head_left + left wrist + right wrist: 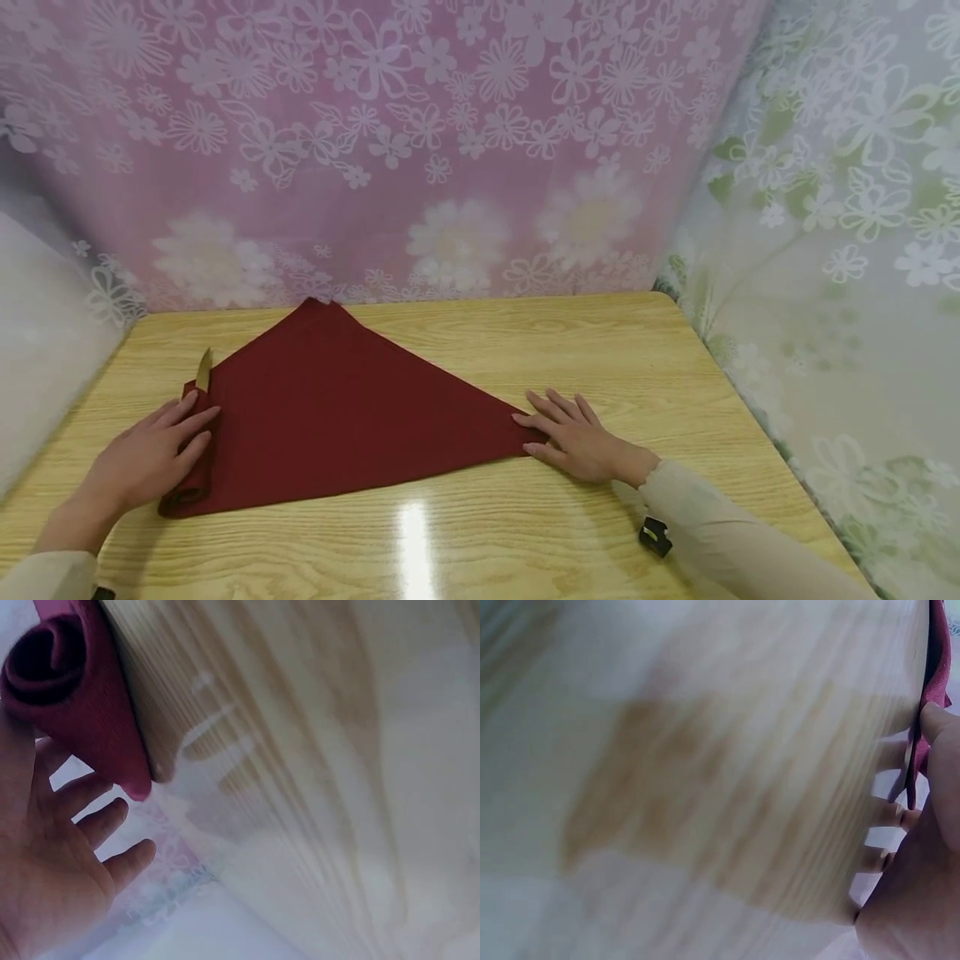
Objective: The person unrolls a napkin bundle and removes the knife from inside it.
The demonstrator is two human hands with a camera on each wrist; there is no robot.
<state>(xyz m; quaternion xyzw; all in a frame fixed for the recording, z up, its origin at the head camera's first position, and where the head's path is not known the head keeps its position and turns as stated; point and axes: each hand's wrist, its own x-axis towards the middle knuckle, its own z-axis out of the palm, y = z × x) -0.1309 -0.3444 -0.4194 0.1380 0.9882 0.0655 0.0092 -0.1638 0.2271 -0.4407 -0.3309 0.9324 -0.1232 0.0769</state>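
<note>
A dark red cloth [337, 400], folded into a broad triangle-like shape, lies on the table. Its left edge is wound into a roll [94, 720], whose spiral end shows in the left wrist view. Out of the top of that roll pokes a golden blade-like tip [204, 367], probably a knife's; the rest is hidden in the cloth. Extended fingers of my left hand [153, 454] rest over the roll. At the far right corner of the cloth, my right hand [581, 437] lies with fingers spread, thumb and fingertips touching the fabric.
The wood-grain table [645, 358] has a glare spot near its front. Behind it hangs a pink floral curtain [450, 167], with a pale floral one [840, 275] along the right side. A small black device [656, 537] sits below the right wrist.
</note>
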